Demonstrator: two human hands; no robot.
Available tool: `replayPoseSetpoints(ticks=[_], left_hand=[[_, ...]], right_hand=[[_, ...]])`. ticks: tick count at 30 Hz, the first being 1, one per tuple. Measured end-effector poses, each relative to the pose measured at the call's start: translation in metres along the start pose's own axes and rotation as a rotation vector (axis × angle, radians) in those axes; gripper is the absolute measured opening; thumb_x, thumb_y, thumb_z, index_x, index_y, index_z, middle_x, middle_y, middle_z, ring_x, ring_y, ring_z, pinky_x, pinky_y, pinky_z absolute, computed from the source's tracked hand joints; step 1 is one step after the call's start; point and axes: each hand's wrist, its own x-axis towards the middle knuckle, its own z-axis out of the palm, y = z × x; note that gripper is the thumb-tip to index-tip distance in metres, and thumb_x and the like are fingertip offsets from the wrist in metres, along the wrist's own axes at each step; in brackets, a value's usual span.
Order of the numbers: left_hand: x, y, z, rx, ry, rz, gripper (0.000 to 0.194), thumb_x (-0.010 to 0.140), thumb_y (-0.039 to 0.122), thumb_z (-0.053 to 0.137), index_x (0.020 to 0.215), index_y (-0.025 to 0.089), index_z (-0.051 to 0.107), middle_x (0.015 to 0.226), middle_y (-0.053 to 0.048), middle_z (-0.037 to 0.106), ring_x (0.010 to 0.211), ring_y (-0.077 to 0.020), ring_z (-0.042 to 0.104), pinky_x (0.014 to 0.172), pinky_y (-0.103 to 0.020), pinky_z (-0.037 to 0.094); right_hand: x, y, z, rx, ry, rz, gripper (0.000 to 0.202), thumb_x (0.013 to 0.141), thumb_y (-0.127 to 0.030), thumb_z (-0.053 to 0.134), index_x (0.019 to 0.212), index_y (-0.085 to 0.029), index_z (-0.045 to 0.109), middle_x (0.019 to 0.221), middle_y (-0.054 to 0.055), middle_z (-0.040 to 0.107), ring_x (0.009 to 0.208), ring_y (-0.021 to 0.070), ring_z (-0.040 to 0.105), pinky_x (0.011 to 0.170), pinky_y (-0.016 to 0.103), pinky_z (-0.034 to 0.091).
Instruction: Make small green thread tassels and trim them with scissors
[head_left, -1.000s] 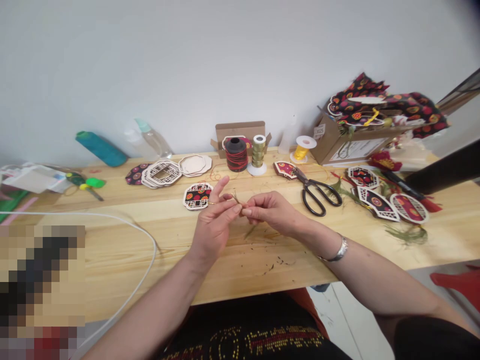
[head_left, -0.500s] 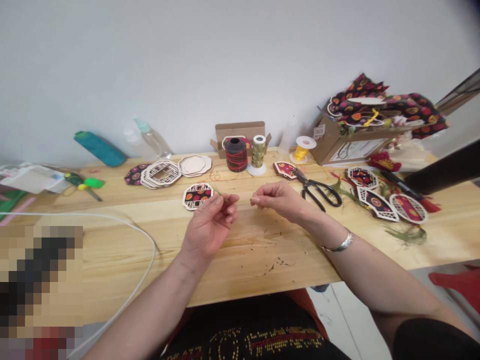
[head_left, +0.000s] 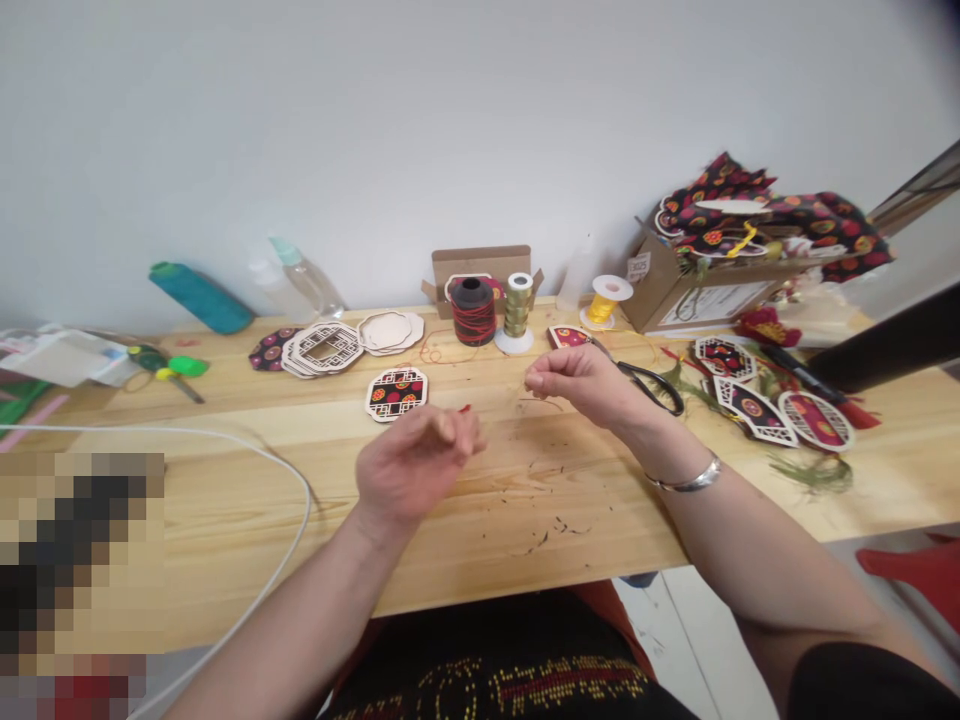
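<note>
Thread, thin and blurred, shows at the tips of our right hand, in the space between our two hands and much nearer the right; we pinch it between thumb and forefinger, with the other fingers folded in behind; where its far end goes we cannot tell. Our left hand stands apart from it, on the near side, palm turned up and inward, fingers curled over toward the right; a small red bit shows at those fingertips, yet we cannot tell whether anything is gripped there. Our left forearm slants in from the lower left; our right forearm reaches from the lower right, back of the hand uppermost, with a silver bracelet around the wrist. Just beyond our left hand a lattice-trimmed fabric panel lies flat on the wooden table; behind our right hand the black-handled scissors are partly hidden, as is a red fan-shaped piece; farther back, near the wall, we see a red-and-black spool and a gold-green spool standing upright side by side.
</note>
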Motion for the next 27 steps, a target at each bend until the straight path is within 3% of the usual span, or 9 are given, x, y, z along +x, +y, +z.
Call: replayPoseSetpoints(ticks=[2, 4, 5, 7, 10, 15, 18, 22, 27], left_hand=[[-0.001, 0.004, -0.001, -0.010, -0.060, -0.023, 0.034, 0.065, 0.054, 0.063, 0.049, 0.023, 0.067, 0.035, -0.001, 0.045, 0.040, -0.0111, 0.038, 0.046, -0.030, 0.037], [0.001, 0.004, -0.002, -0.018, 0.069, 0.040, 0.033, 0.071, 0.052, 0.058, 0.060, 0.025, 0.071, 0.047, -0.002, 0.058, 0.043, -0.0107, 0.041, 0.048, -0.030, 0.039], [0.003, 0.003, -0.001, -0.003, 0.121, 0.075, 0.029, 0.075, 0.048, 0.056, 0.068, 0.025, 0.073, 0.064, -0.003, 0.067, 0.051, -0.0113, 0.048, 0.053, -0.030, 0.043], [0.006, -0.002, 0.002, 0.117, 0.139, 0.157, 0.023, 0.077, 0.037, 0.058, 0.075, 0.020, 0.074, 0.097, -0.008, 0.070, 0.080, -0.0166, 0.060, 0.074, -0.033, 0.047], [0.006, -0.014, 0.008, 0.222, 0.126, 0.127, 0.022, 0.077, 0.032, 0.063, 0.089, 0.018, 0.073, 0.111, -0.011, 0.066, 0.107, -0.0228, 0.057, 0.092, -0.036, 0.042], [0.002, -0.029, 0.015, 0.268, 0.056, -0.059, 0.027, 0.079, 0.035, 0.062, 0.097, 0.016, 0.070, 0.093, -0.009, 0.069, 0.077, -0.0167, 0.062, 0.079, -0.034, 0.047], [0.001, -0.031, 0.013, 0.308, 0.013, -0.137, 0.028, 0.081, 0.037, 0.060, 0.096, 0.015, 0.069, 0.082, -0.006, 0.066, 0.057, -0.0088, 0.051, 0.060, -0.028, 0.046], [0.003, -0.031, 0.007, 0.416, 0.032, -0.206, 0.022, 0.078, 0.034, 0.064, 0.091, 0.016, 0.068, 0.066, 0.001, 0.056, 0.049, -0.0051, 0.041, 0.046, -0.020, 0.032], [0.003, -0.032, 0.004, 0.488, 0.033, -0.232, 0.020, 0.077, 0.033, 0.064, 0.090, 0.018, 0.069, 0.062, 0.003, 0.051, 0.045, -0.0042, 0.038, 0.042, -0.020, 0.025]], right_hand=[[-0.003, -0.004, 0.000, -0.069, -0.072, -0.052, 0.021, 0.073, -0.032, 0.066, 0.063, -0.014, 0.063, 0.058, -0.002, 0.058, 0.056, 0.0078, 0.048, 0.058, 0.023, 0.038], [-0.007, -0.008, 0.000, -0.146, -0.144, -0.105, 0.020, 0.075, -0.031, 0.065, 0.066, -0.014, 0.064, 0.060, -0.001, 0.058, 0.058, 0.0083, 0.049, 0.058, 0.024, 0.039], [-0.009, -0.010, 0.001, -0.189, -0.174, -0.138, 0.019, 0.076, -0.031, 0.064, 0.068, -0.013, 0.065, 0.062, 0.000, 0.059, 0.059, 0.0087, 0.050, 0.059, 0.024, 0.040], [-0.012, -0.011, 0.004, -0.284, -0.220, -0.223, 0.018, 0.079, -0.030, 0.063, 0.071, -0.013, 0.066, 0.066, 0.001, 0.062, 0.062, 0.0094, 0.053, 0.061, 0.024, 0.041], [-0.014, -0.011, 0.010, -0.428, -0.258, -0.372, 0.016, 0.083, -0.025, 0.058, 0.074, -0.015, 0.066, 0.070, 0.002, 0.063, 0.064, 0.0098, 0.055, 0.063, 0.024, 0.042], [-0.015, -0.007, 0.015, -0.645, -0.218, -0.558, 0.018, 0.086, -0.018, 0.052, 0.075, -0.015, 0.066, 0.068, 0.004, 0.060, 0.065, 0.0116, 0.053, 0.062, 0.025, 0.041], [-0.015, -0.006, 0.015, -0.704, -0.198, -0.590, 0.020, 0.087, -0.018, 0.051, 0.075, -0.014, 0.067, 0.068, 0.005, 0.060, 0.066, 0.0125, 0.054, 0.063, 0.025, 0.042], [-0.014, -0.004, 0.015, -0.763, -0.200, -0.588, 0.019, 0.087, -0.017, 0.050, 0.078, -0.013, 0.066, 0.070, 0.005, 0.059, 0.067, 0.0130, 0.053, 0.063, 0.025, 0.040], [-0.013, -0.003, 0.016, -0.817, -0.232, -0.549, 0.019, 0.087, -0.015, 0.050, 0.077, -0.013, 0.065, 0.071, 0.004, 0.059, 0.068, 0.0122, 0.052, 0.063, 0.024, 0.039]])
